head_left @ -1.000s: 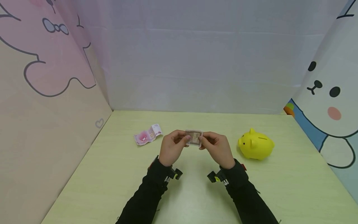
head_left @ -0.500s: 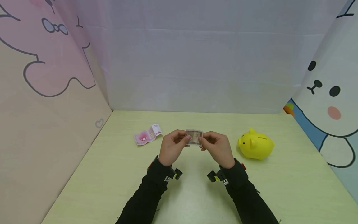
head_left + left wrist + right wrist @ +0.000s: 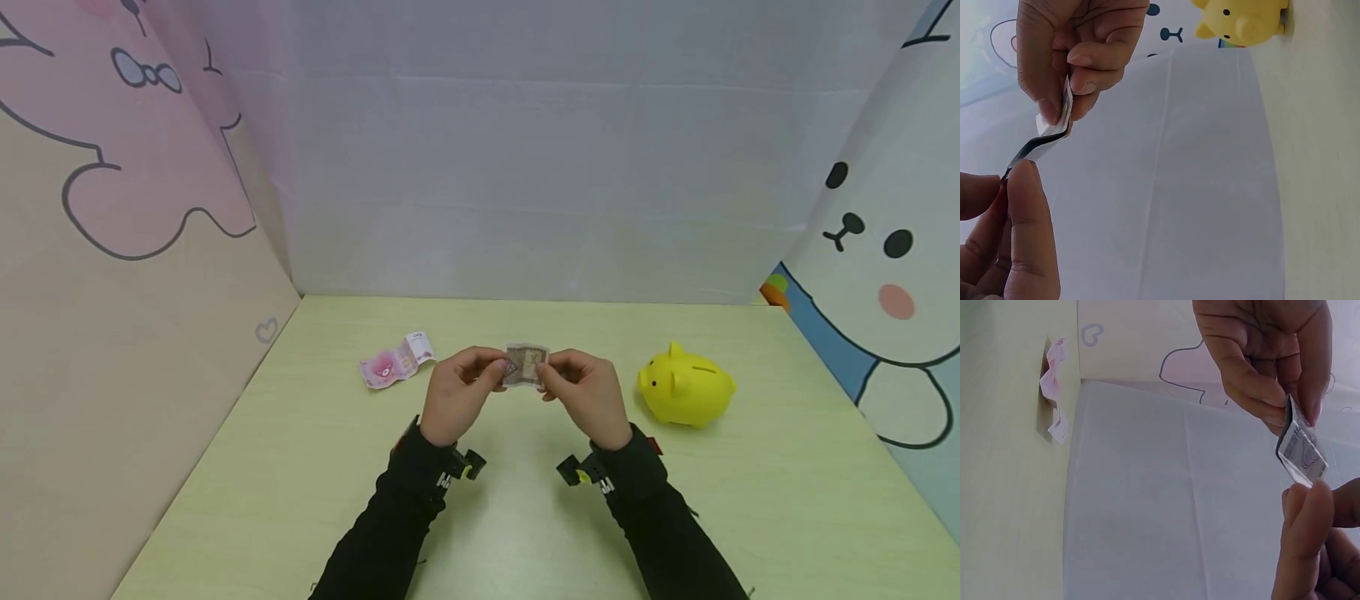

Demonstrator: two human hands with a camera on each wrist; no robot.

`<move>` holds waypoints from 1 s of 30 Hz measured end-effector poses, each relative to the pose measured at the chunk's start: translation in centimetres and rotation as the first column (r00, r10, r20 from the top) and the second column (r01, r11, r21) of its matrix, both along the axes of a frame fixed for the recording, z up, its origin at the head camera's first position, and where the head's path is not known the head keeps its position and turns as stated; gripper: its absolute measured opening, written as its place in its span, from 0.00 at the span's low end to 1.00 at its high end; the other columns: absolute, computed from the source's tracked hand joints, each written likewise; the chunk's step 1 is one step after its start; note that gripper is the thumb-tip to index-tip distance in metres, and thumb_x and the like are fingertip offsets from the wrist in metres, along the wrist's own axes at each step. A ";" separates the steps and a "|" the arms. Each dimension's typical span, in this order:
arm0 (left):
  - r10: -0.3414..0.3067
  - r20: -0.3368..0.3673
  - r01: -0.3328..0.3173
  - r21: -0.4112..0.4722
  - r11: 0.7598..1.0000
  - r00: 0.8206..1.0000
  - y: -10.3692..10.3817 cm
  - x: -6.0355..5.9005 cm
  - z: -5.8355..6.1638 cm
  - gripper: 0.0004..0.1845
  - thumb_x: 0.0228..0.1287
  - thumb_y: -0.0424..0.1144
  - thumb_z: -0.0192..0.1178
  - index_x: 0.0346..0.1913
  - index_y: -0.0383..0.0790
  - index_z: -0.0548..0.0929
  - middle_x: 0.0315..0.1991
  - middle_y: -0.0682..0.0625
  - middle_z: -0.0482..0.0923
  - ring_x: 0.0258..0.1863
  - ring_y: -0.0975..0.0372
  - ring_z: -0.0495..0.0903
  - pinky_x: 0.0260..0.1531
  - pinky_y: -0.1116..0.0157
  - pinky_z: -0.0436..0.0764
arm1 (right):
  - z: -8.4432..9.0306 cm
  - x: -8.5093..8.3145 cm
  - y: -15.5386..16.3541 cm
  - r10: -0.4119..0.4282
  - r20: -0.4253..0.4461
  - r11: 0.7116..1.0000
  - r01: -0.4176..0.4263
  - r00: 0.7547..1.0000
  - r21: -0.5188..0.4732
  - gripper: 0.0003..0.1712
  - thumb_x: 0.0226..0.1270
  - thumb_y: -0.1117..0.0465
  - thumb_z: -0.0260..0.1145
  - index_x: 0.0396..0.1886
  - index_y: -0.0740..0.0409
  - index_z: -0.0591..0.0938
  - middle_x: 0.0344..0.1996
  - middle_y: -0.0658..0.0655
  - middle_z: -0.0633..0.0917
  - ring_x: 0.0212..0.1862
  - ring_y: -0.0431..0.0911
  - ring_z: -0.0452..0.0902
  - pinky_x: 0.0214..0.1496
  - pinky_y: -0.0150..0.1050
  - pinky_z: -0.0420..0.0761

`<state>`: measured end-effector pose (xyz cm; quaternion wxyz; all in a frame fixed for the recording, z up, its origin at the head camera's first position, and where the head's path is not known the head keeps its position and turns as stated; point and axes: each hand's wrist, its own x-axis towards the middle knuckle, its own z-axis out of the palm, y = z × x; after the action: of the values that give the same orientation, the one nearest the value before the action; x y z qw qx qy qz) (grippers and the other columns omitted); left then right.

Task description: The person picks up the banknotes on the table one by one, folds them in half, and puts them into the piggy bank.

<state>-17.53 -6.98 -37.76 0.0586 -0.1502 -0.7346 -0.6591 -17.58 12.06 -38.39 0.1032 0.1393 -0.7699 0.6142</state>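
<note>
Both hands hold a small brownish banknote (image 3: 526, 367) above the middle of the pale green table (image 3: 480, 517). My left hand (image 3: 498, 371) pinches its left edge and my right hand (image 3: 546, 377) pinches its right edge. In the left wrist view the banknote (image 3: 1047, 134) shows edge-on and bent between the left hand's thumb (image 3: 1025, 187) and the right hand's fingers (image 3: 1079, 69). In the right wrist view the banknote (image 3: 1301, 451) looks folded, held by the left hand's fingers (image 3: 1260, 375) above the right hand's thumb (image 3: 1310, 506).
A crumpled pink banknote (image 3: 396, 362) lies on the table to the left of the hands, also visible as the pink note (image 3: 1054, 387). A yellow piggy bank (image 3: 686, 387) stands to the right, slot on top. Cartoon-printed panels wall in the left, back and right sides.
The banknote has shifted slightly right and up and looks a little narrower between the fingers. Both hands stay in nearly the same place.
</note>
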 end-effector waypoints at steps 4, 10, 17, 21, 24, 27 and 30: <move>-0.016 -0.002 0.016 0.001 1.000 1.000 -0.1 0.1 0.2 0.09 0.68 0.31 0.61 0.46 0.31 0.84 0.40 0.35 0.83 0.31 0.65 0.82 0.37 0.68 0.84 | 0.1 0.0 0.1 -0.007 -0.002 1.000 0.007 1.000 0.004 0.08 0.66 0.67 0.66 0.37 0.70 0.85 0.29 0.68 0.85 0.23 0.37 0.79 0.29 0.33 0.84; -0.053 -0.010 0.053 -0.007 0.999 0.999 0.0 0.2 0.2 0.09 0.67 0.32 0.61 0.46 0.31 0.85 0.41 0.36 0.84 0.32 0.66 0.83 0.38 0.67 0.85 | 0.1 0.1 0.1 -0.006 -0.009 1.000 0.006 1.000 0.008 0.08 0.66 0.67 0.66 0.38 0.71 0.85 0.29 0.67 0.85 0.23 0.37 0.79 0.29 0.33 0.84; -0.071 0.001 0.071 -0.013 0.997 0.998 0.2 0.3 0.1 0.10 0.67 0.33 0.62 0.47 0.32 0.84 0.43 0.37 0.84 0.34 0.65 0.83 0.39 0.66 0.85 | 0.0 0.1 0.0 0.003 -0.008 1.000 -0.003 1.000 0.004 0.08 0.66 0.68 0.66 0.38 0.71 0.85 0.30 0.68 0.86 0.24 0.37 0.79 0.29 0.32 0.83; -0.068 0.028 0.069 -0.022 0.997 0.997 0.3 0.2 0.1 0.11 0.67 0.35 0.62 0.49 0.34 0.84 0.44 0.39 0.84 0.36 0.63 0.83 0.40 0.65 0.85 | 0.1 0.1 -0.1 0.014 -0.001 1.000 -0.014 1.000 0.003 0.07 0.66 0.68 0.66 0.38 0.70 0.85 0.31 0.68 0.86 0.24 0.37 0.80 0.30 0.32 0.84; -0.058 0.045 0.060 -0.045 0.997 0.997 0.3 0.2 0.0 0.13 0.67 0.36 0.63 0.51 0.34 0.83 0.46 0.41 0.84 0.39 0.60 0.84 0.42 0.65 0.84 | 0.0 0.2 -0.2 0.029 -0.003 1.000 -0.029 1.000 -0.002 0.08 0.66 0.68 0.66 0.39 0.70 0.85 0.31 0.68 0.86 0.25 0.37 0.80 0.30 0.33 0.84; -0.051 0.057 0.054 -0.062 0.997 0.997 0.4 0.2 0.0 0.15 0.67 0.36 0.63 0.53 0.35 0.82 0.49 0.42 0.83 0.44 0.56 0.84 0.46 0.64 0.84 | 0.0 0.2 -0.2 0.047 -0.011 0.999 -0.047 0.999 -0.008 0.08 0.66 0.68 0.66 0.39 0.70 0.85 0.32 0.69 0.86 0.25 0.37 0.80 0.31 0.33 0.84; -0.055 0.066 0.059 -0.059 0.996 0.996 0.5 0.3 0.0 0.16 0.66 0.37 0.63 0.55 0.37 0.81 0.51 0.42 0.82 0.48 0.53 0.83 0.49 0.61 0.83 | 0.0 0.3 -0.3 0.060 -0.028 0.998 -0.061 0.998 -0.007 0.08 0.66 0.68 0.66 0.40 0.71 0.85 0.32 0.69 0.86 0.25 0.37 0.81 0.31 0.33 0.84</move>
<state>-17.19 -6.50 -37.72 0.0114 -0.1515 -0.7513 -0.6423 -17.31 11.75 -38.38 0.0957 0.1705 -0.7614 0.6181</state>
